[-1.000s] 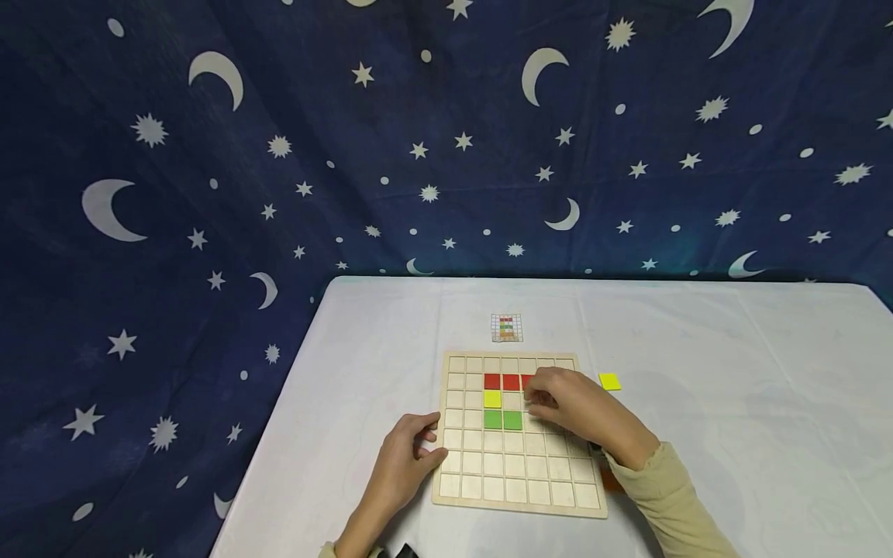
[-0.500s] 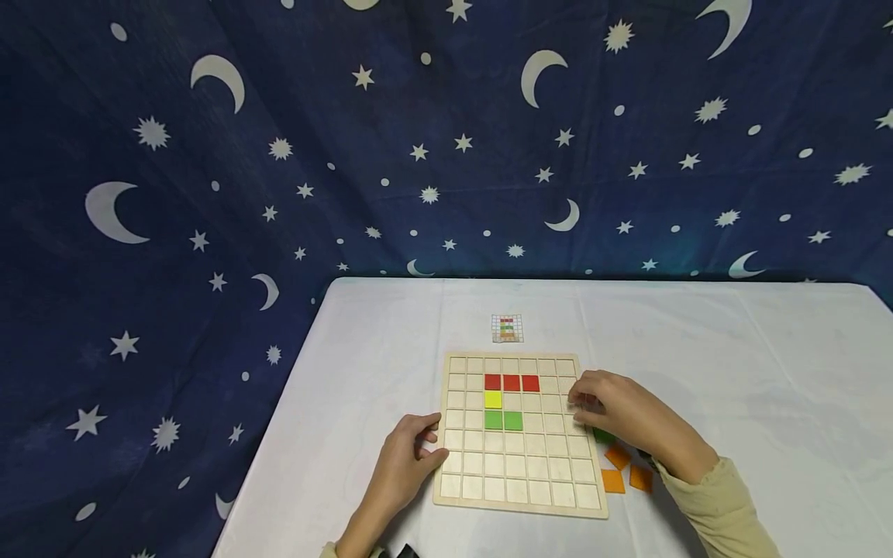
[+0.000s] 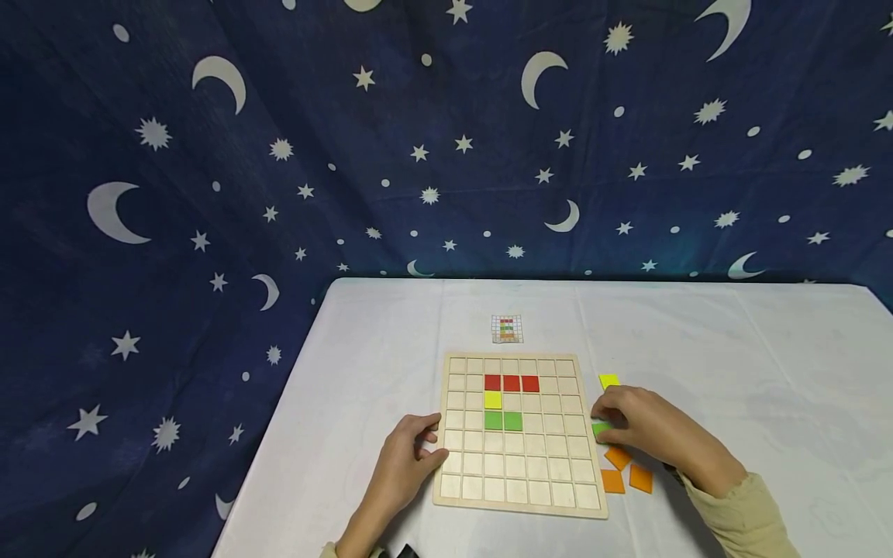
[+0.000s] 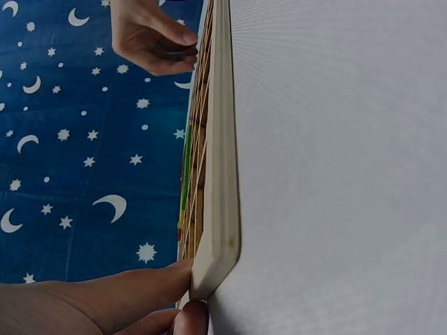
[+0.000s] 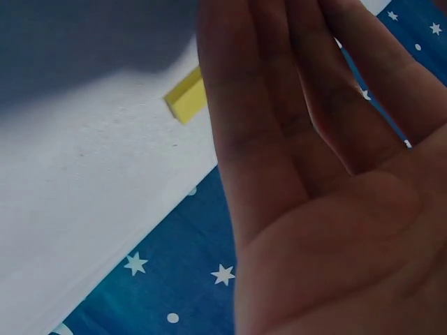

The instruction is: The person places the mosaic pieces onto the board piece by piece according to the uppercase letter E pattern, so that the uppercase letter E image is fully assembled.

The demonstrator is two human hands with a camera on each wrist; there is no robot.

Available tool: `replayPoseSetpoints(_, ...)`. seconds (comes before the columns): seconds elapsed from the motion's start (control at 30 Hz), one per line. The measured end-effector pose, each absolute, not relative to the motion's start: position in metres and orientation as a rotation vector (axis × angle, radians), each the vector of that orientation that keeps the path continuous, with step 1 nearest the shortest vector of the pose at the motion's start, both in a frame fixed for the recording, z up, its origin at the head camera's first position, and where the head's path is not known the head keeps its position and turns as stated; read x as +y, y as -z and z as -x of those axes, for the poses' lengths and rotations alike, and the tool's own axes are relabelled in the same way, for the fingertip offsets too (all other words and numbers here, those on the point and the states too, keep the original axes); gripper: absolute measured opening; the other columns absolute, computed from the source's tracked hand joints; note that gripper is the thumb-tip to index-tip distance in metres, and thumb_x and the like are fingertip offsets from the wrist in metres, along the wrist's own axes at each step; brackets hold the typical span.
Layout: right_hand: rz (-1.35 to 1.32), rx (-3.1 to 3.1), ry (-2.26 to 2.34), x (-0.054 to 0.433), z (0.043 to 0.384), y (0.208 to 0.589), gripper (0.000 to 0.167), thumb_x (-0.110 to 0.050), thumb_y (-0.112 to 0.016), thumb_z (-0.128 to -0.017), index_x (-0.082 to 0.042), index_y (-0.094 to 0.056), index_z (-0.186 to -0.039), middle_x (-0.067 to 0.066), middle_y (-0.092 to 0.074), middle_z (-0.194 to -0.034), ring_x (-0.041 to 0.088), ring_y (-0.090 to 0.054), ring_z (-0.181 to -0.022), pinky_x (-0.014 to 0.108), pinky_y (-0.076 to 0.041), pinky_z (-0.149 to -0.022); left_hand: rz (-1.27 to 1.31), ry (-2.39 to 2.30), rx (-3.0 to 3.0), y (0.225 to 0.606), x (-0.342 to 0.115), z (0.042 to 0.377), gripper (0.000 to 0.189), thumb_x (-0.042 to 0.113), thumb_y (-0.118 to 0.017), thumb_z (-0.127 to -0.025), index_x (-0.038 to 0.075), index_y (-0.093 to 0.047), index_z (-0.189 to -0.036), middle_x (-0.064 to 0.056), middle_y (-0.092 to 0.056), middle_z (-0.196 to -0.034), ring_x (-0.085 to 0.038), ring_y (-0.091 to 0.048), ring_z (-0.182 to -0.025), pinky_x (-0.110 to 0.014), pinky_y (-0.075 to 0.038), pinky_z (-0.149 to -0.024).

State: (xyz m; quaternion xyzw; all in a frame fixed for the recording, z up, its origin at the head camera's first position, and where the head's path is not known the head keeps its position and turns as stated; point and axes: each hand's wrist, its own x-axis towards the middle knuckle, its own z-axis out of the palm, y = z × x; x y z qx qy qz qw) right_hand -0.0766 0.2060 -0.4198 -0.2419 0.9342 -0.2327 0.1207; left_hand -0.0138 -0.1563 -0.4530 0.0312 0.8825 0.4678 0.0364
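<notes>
Now your right grip (image 3: 649, 422) is off the square, pale wooden grid board (image 3: 537, 469), where a second earlier it hides the end of the row of three flat, red square tiles (image 3: 511, 384). It has swung right, past the board's edge, and a little toward you. With it gone, the whole red row shows, along with the flat, yellow square tile (image 3: 493, 400) and the pair of flat, green square tiles (image 3: 512, 421) nearer you; all six lie in their cells, unchanged, well to the left of that grip.

Right at its fingertips is a loose, flat, green square tile (image 3: 599, 432), partly hidden by your hand. Your fingers bend about it, but I cannot tell whether they pinch it or only hover. Just beyond the grip, a loose, flat, yellow square tile (image 3: 609, 380) is back in sight on the white tabletop (image 3: 349, 372); three loose, flat, orange square tiles (image 3: 641, 478) lie just on its near side.

Your left grip (image 3: 405, 453) stays put, thumb and fingertips against the board's left edge, relaxed rather than wrapped round it, which seems to steady the board. The small printed grid card (image 3: 507, 328) lies beyond the board, apart from both grips.

For the work, this appears to mean a shift from filled cells to loose pieces, with the green one in play.
</notes>
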Motion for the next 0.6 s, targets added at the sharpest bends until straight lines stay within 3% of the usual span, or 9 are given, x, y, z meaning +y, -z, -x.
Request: replayPoseSetpoints(0.6, 0.75, 2.688, 0.751, 0.207, 0.0764, 0.4207, 0.025, -0.009, -0.085, -0.074, -0.019, -0.062, -0.076, -0.014, -0.05, -0.07, 0.0, -0.042, -0.065, 0.02, -0.038, -0.058, -0.091, -1.428, 2.717, 0.4539, -0.156, 0.014, 0.048, 0.003, -0.078, -0.081, -0.002, -0.063, -0.127, -0.005, -0.06, -0.102, -0.007, -0.057, -0.08, -0.019, -0.054, -0.067)
